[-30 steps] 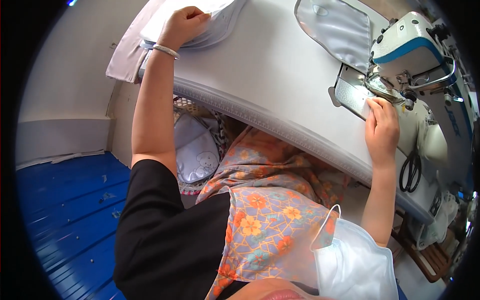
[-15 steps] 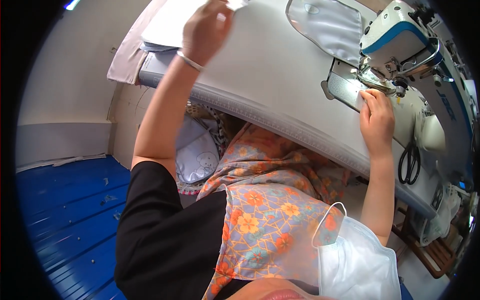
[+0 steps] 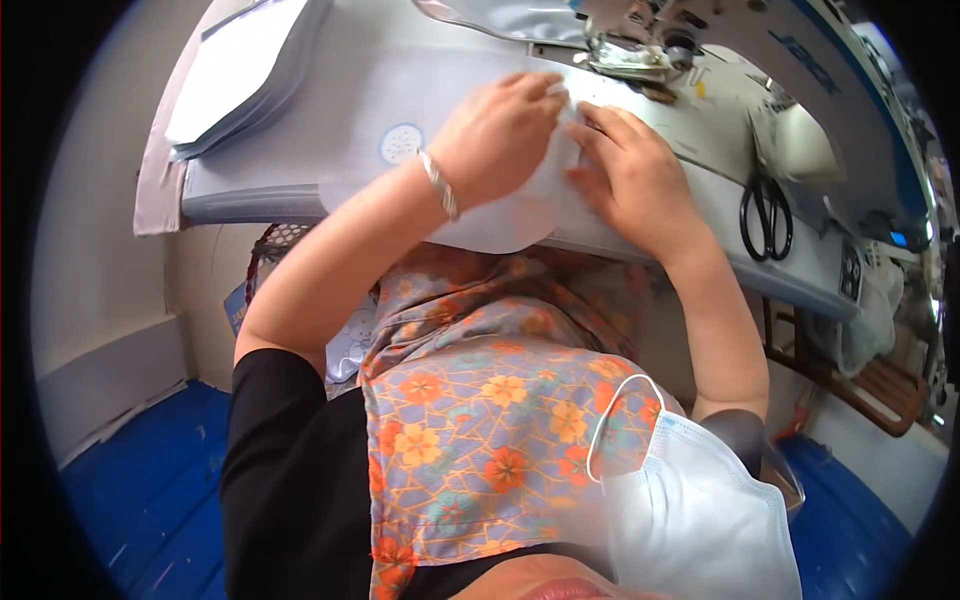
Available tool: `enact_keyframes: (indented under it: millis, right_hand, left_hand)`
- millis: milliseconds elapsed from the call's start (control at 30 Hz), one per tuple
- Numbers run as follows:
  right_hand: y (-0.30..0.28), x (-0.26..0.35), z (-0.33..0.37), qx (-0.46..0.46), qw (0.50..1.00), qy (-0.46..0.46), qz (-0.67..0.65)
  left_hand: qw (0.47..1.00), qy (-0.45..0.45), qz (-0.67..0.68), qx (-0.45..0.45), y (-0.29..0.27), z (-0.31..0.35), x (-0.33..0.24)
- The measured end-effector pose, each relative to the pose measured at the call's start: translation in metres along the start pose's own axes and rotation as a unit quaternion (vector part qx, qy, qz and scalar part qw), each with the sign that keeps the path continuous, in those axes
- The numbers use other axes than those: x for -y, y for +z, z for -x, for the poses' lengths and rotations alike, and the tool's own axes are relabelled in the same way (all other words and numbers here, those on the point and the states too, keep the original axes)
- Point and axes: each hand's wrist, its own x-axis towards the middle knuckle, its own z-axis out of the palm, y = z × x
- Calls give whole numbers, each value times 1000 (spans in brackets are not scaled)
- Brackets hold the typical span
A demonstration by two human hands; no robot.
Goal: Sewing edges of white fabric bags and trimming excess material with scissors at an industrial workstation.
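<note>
A thin, pale white fabric piece (image 3: 490, 230) with a small round printed patch (image 3: 402, 143) lies across the table's front edge, its curved lower end hanging over toward my lap. At its upper right corner my left hand (image 3: 500, 140) pinches the fabric, fingers closed. My right hand (image 3: 645, 175) meets the same edge from the right, its bent fingers on the fabric and slightly blurred. Just beyond both hands are the presser foot and needle area of a sewing machine (image 3: 640, 60).
A stack of white cut pieces (image 3: 240, 75) sits at the table's far left. Black-handled scissors (image 3: 767, 218) lie at the right, below the machine arm. Another grey-white piece (image 3: 490, 18) rests behind the needle area. A face mask (image 3: 700, 500) hangs at my chest.
My left hand has come from the stack at the left to the middle, bringing a fabric piece. My right hand has moved off the machine plate to meet it. The view has shifted.
</note>
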Motion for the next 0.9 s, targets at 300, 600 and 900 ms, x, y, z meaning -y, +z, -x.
enact_keyframes:
  millis: [300, 600, 900]
  right_hand:
    - [-5, -13, -3, -3, 1000, -9, -8]
    - [6, -17, -5, -57, 998, 12, -18]
    - [10, -24, -4, -95, 995, -5, 26]
  left_hand:
    - [998, 44, -44, -30, 30, -22, 11]
    - [997, 42, -50, -44, 36, -31, 12]
    - [987, 58, -42, 142, -21, 5, -6]
